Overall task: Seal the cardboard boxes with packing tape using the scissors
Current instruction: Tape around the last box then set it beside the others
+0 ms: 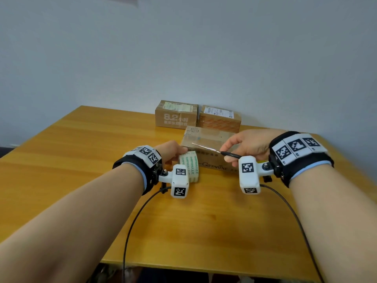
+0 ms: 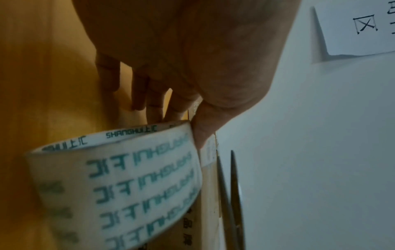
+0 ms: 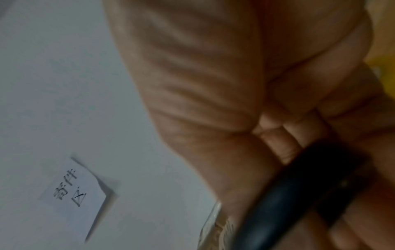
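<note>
A brown cardboard box [image 1: 206, 137] lies near the table's middle, just past my hands. My left hand [image 1: 173, 149] holds a roll of clear packing tape [image 1: 190, 168] with green print against the box's near left corner; the thumb [image 2: 203, 128] presses the roll's [image 2: 132, 186] edge. My right hand [image 1: 244, 146] grips black-handled scissors [image 1: 212, 150] above the box, blades slightly parted and pointing left toward the tape. In the left wrist view the scissors' blades [image 2: 230, 194] stand just beside the roll. The black handle [image 3: 299, 194] fills the right wrist view.
Two more cardboard boxes [image 1: 176, 114] [image 1: 220, 118] sit side by side at the back of the yellow wooden table [image 1: 81, 156], against a pale wall. A paper note [image 3: 74, 191] with handwriting hangs on the wall. Cables trail off the table's front edge.
</note>
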